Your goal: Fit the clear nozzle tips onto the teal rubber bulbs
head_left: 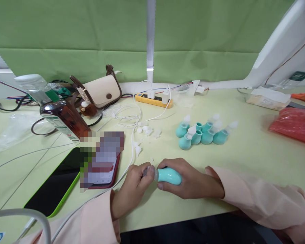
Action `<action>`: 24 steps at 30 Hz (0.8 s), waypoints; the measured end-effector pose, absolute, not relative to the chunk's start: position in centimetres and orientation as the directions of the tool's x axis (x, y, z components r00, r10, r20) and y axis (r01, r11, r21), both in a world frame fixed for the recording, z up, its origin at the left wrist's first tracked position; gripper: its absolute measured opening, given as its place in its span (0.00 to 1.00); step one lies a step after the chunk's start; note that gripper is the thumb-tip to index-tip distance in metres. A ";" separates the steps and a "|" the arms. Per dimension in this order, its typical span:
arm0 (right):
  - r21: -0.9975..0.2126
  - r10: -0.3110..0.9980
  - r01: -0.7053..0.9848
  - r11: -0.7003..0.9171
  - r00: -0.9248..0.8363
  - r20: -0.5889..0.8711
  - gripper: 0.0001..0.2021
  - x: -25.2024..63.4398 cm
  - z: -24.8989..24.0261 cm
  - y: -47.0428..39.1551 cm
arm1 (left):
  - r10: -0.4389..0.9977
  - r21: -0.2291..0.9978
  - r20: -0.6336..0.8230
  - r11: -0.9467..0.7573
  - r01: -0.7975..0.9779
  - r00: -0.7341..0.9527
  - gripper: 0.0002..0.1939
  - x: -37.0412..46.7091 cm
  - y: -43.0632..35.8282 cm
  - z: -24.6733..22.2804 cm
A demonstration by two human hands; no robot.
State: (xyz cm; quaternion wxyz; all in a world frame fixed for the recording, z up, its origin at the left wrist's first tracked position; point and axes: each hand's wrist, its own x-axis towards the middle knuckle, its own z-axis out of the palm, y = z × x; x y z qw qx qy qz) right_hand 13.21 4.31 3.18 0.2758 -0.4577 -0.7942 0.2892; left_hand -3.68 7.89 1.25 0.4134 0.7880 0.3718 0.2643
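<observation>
My right hand (183,178) is wrapped round a teal bulb (169,176), which lies on its side with its neck to the left. Between the thumb and fingers of my left hand (137,183) is a clear nozzle piece (156,175), touching the bulb's neck. Beyond my right hand several teal bulbs (207,136) stand in a group, some with clear or whitish tips, others with open necks. Small translucent white pieces (147,129) lie on the table beyond my left hand.
At the left are a green-edged phone (58,181), a red-cased phone (112,169), a dark bottle (66,118) and a cream bag (103,90). White cables cross the table (256,162). A yellow power strip (142,98) sits behind; a red package (292,125) lies right.
</observation>
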 end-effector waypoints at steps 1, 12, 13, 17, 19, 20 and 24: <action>-0.761 0.897 0.535 0.368 -0.420 0.138 0.08 13.2 3.2 4.3 | 0.803 0.851 0.116 -0.384 0.359 0.585 0.18 -3.7 7.9 1.2; -0.906 0.757 0.085 -0.416 -0.520 -0.396 0.15 13.0 3.5 5.0 | 0.796 0.852 0.106 -0.382 0.359 0.595 0.17 -3.7 7.7 1.6; -0.881 0.716 0.044 -0.471 -0.565 -0.411 0.14 13.1 3.6 5.1 | 0.789 0.852 0.100 -0.382 0.357 0.607 0.17 -3.7 7.6 1.7; -0.784 0.531 0.009 -0.620 -0.731 -0.428 0.13 13.5 3.5 5.5 | 0.748 0.849 0.063 -0.389 0.359 0.661 0.18 -3.7 7.3 2.2; -0.791 0.507 0.034 -0.611 -0.750 -0.424 0.12 13.6 3.5 5.6 | 0.737 0.840 0.054 -0.398 0.369 0.674 0.19 -3.7 7.3 2.3; -0.818 0.537 0.046 -0.573 -0.733 -0.417 0.12 13.6 3.6 5.6 | 0.736 0.839 0.059 -0.402 0.366 0.674 0.19 -3.8 7.4 2.2; -0.978 0.828 0.075 -0.197 -0.521 -0.207 0.16 13.6 3.8 5.5 | 0.765 0.905 0.144 -0.358 0.229 0.628 0.17 -4.1 7.8 1.8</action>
